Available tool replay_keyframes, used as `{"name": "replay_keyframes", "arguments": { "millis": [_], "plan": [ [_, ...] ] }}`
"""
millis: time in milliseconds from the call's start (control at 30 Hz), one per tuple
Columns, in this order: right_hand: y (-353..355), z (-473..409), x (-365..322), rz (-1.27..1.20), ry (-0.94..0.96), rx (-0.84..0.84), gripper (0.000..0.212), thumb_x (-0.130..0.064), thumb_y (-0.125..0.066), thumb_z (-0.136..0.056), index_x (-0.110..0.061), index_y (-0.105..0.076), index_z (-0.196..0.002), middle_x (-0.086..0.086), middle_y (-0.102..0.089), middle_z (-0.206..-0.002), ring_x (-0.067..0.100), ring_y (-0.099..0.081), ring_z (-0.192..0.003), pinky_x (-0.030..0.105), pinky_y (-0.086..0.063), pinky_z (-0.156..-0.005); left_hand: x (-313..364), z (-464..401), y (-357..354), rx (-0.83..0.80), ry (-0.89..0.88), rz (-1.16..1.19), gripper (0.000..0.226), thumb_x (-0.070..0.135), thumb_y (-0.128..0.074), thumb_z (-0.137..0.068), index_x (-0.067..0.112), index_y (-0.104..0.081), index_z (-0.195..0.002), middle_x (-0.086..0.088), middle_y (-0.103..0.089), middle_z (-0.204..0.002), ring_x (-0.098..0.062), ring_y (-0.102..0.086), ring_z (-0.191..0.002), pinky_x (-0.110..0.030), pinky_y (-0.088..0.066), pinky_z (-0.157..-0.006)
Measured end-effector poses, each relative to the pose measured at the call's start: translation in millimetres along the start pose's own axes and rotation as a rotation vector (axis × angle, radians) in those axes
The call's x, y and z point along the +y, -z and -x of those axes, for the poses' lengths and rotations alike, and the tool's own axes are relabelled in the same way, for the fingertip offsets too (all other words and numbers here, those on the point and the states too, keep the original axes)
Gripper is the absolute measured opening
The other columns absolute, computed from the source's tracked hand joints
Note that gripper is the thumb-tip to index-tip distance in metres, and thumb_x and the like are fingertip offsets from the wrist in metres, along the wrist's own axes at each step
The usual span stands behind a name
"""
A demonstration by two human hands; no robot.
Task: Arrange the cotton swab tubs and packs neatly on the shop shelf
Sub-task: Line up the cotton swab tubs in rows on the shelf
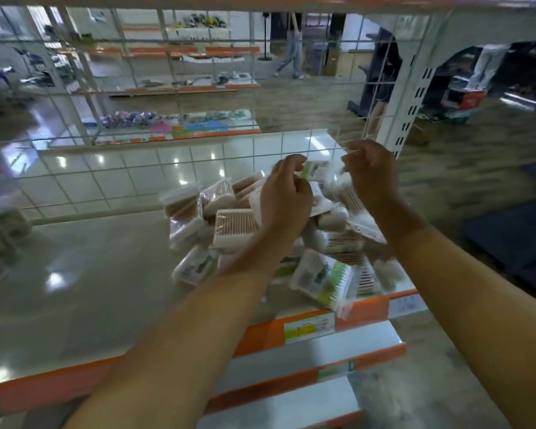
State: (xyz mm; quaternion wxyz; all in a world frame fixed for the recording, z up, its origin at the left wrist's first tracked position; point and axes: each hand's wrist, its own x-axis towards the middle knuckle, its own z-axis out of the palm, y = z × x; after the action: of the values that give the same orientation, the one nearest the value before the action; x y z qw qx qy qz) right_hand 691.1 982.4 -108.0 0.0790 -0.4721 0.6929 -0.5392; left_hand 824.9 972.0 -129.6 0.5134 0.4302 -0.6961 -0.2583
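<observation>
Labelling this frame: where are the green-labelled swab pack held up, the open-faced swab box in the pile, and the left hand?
green-labelled swab pack (314,172), head view, label face
open-faced swab box (235,226), head view, swab rows
left hand (283,201), head view, back

Pretty bright overall, with even overhead indoor light. The glossy pale grey metal shelf top (75,274) throws back small white glare spots from the ceiling lamps, and the white wire mesh back panel (167,156) catches a few too. Shadows are soft, barely there under the forearms. Motion blur smears nearly everything, especially the floor on the right. Wide-angle bending curves the orange shelf edge strips (291,332). Labels are probably unreadable anyway.
</observation>
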Motion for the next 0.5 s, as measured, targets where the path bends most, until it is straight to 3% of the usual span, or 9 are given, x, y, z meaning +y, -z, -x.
{"name": "replay_keyframes", "arguments": {
  "millis": [33, 67, 167, 300, 400, 500],
  "plan": [
    [7.5, -9.0, 7.4, -0.026, -0.055, 0.014, 0.036, -0.023, -0.052, -0.074, -0.013, -0.065, -0.106, 0.001, -0.065, -0.089, 0.02, -0.062, -0.081, 0.033, -0.053, -0.079, 1.8, -3.5, -4.1, -0.019, 0.004, -0.01, 0.037, 0.0, -0.046, -0.085, 0.013, -0.058, -0.117, -0.003, -0.062, -0.116, -0.017, -0.057, -0.101, -0.028, -0.044, -0.086],
    [14.4, -17.6, 15.4, -0.023, -0.106, 0.022, 0.036, -0.02, -0.053, -0.074, -0.013, -0.065, -0.107, 0.001, -0.064, -0.087, 0.02, -0.061, -0.076, 0.034, -0.054, -0.071, 2.9, -7.5, -8.1, -0.039, 0.002, -0.028, 0.036, 0.001, -0.046, -0.086, 0.014, -0.058, -0.117, -0.002, -0.062, -0.116, -0.017, -0.056, -0.102, -0.03, -0.045, -0.087],
    [32.5, -35.6, 42.2, 0.067, -0.199, -0.006, 0.033, -0.012, -0.056, -0.082, -0.01, -0.061, -0.115, 0.008, -0.062, -0.095, 0.019, -0.058, -0.077, 0.016, -0.042, -0.048, 4.7, -20.3, -18.0, -0.102, -0.029, -0.119, 0.033, 0.003, -0.046, -0.087, 0.015, -0.058, -0.115, -0.002, -0.063, -0.111, -0.019, -0.056, -0.1, -0.033, -0.047, -0.085],
    [45.2, -44.1, 65.5, 0.053, -0.256, -0.046, 0.035, -0.017, -0.061, -0.081, -0.007, -0.06, -0.114, 0.014, -0.064, -0.105, 0.027, -0.062, -0.091, 0.036, -0.05, -0.069, 5.6, -34.0, -26.3, -0.191, -0.011, -0.231, 0.033, 0.007, -0.045, -0.088, 0.014, -0.055, -0.119, -0.004, -0.063, -0.107, -0.021, -0.056, -0.098, -0.03, -0.044, -0.08],
    [49.9, -45.6, 75.5, 0.073, -0.28, -0.135, 0.031, -0.017, -0.063, -0.082, -0.004, -0.061, -0.111, 0.012, -0.064, -0.097, 0.024, -0.059, -0.083, 0.031, -0.045, -0.063, 4.5, -42.6, -31.6, -0.237, 0.013, -0.322, 0.035, 0.009, -0.042, -0.089, 0.015, -0.053, -0.121, -0.005, -0.063, -0.112, -0.024, -0.056, -0.101, -0.03, -0.044, -0.079],
    [51.0, -39.7, 80.1, 0.052, -0.279, -0.327, 0.038, -0.017, -0.064, -0.085, 0.003, -0.056, -0.116, 0.01, -0.059, -0.09, 0.017, -0.053, -0.076, 0.022, -0.04, -0.058, 1.6, -50.0, -35.0, -0.289, 0.044, -0.391, 0.036, 0.011, -0.041, -0.089, 0.015, -0.053, -0.123, -0.005, -0.061, -0.118, -0.025, -0.055, -0.105, -0.029, -0.042, -0.08]
  ]
}}
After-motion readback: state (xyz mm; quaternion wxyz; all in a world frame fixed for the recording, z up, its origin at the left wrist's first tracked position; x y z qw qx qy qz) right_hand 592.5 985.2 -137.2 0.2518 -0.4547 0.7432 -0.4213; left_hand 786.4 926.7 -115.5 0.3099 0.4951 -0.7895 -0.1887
